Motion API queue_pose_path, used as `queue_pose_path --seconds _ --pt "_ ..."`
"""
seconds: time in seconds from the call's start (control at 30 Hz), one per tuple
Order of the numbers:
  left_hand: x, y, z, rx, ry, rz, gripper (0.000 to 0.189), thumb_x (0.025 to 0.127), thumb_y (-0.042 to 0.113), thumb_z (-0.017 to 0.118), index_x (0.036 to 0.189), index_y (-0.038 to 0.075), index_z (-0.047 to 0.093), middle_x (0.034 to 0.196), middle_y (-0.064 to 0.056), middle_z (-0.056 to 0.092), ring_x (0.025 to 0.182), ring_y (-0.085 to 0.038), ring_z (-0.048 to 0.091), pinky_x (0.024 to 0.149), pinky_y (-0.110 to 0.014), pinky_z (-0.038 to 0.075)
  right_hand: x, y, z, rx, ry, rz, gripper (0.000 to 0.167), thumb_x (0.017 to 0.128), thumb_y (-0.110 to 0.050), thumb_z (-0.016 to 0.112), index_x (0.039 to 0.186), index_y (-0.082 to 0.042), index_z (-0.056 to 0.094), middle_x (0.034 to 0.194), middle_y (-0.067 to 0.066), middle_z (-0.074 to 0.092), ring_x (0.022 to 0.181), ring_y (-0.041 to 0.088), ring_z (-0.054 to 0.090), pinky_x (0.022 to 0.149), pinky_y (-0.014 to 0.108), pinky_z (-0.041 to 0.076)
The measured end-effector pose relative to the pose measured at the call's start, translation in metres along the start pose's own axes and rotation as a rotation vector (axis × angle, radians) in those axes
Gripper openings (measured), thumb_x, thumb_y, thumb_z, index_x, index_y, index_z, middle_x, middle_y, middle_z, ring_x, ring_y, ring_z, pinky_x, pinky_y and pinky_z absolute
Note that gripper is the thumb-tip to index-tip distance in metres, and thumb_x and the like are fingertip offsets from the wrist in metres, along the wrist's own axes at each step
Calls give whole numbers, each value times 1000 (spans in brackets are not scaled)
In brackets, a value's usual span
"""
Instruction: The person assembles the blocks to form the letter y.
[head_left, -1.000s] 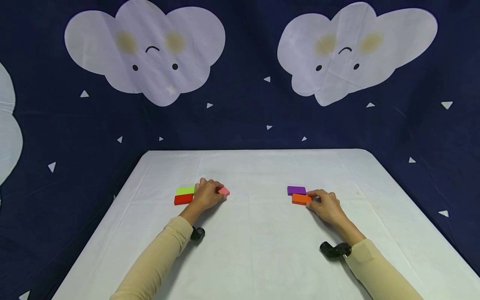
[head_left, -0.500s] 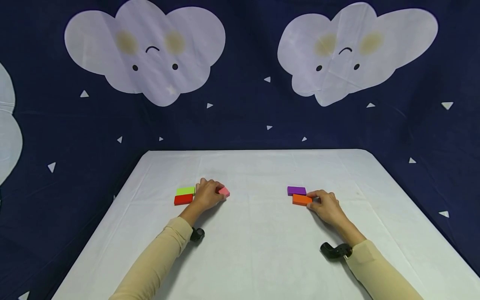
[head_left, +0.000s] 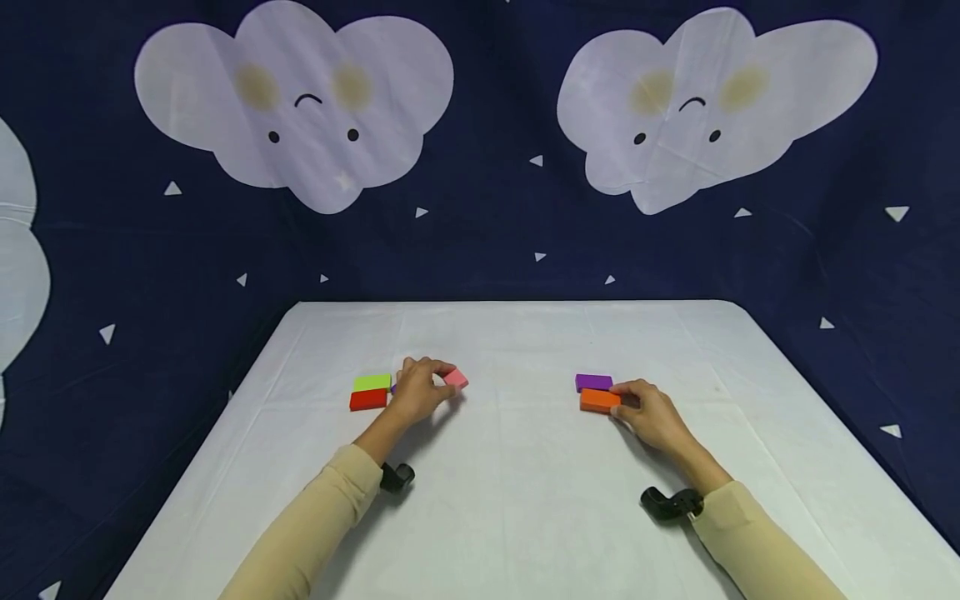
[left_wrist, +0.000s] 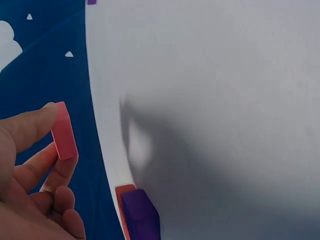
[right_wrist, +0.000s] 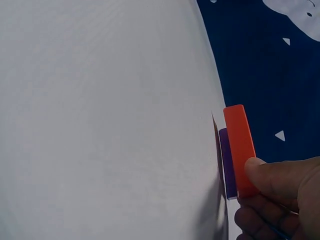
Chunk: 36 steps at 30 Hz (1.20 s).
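My left hand pinches a pink block between thumb and fingers, raised above the table in the left wrist view. Behind that hand a sliver of a purple block shows, mostly hidden in the head view. To its left lie a lime green block and a red block, side by side. On the right, my right hand grips an orange block by its right end. Just behind the orange block lies another purple block, partly covered by it.
A white cloth covers the table. Beyond its far edge hangs a dark blue curtain printed with clouds and small triangles. Black wrist mounts stick out from both sleeves.
My left hand has lifted the pink block and moved it slightly right, uncovering a bit of purple. My right hand has shifted the orange block slightly left.
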<state>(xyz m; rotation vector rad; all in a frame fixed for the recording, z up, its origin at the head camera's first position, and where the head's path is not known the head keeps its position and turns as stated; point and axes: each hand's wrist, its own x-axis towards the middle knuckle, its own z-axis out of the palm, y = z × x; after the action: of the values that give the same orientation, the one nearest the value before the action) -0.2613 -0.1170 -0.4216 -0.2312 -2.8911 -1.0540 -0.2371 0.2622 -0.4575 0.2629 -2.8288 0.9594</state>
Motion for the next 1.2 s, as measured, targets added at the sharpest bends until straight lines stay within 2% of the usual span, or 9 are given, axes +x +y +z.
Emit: queue_pose_path --seconds 0.23,0.5,0.9,1.2 --pt "-10 9 1 -85 8 7 36 79 20 74 114 12 68 106 -7 64 96 -22 46 72 -29 35 0 -6 1 29 -1 -17 33 83 -9 66 115 0 64 114 21 63 108 39 57 94 52 42" --pt "-19 17 5 -179 8 25 36 81 14 72 116 7 67 104 -8 62 99 -24 55 81 -34 47 3 -13 3 65 -27 -32 32 85 -7 65 116 0 63 113 20 64 111 42 57 96 54 41" --pt "-35 28 17 -226 16 33 37 80 16 73 114 7 67 100 -8 62 98 -24 56 82 -35 47 6 -23 9 115 -58 -93 32 84 -8 67 116 -3 63 111 16 65 110 39 59 95 54 43" --pt "-46 33 32 -235 21 51 34 79 16 74 111 5 69 95 -9 62 95 -25 53 79 -33 43 10 -31 18 139 -85 -151 33 83 -7 67 116 -6 64 117 14 63 109 35 59 94 54 43"
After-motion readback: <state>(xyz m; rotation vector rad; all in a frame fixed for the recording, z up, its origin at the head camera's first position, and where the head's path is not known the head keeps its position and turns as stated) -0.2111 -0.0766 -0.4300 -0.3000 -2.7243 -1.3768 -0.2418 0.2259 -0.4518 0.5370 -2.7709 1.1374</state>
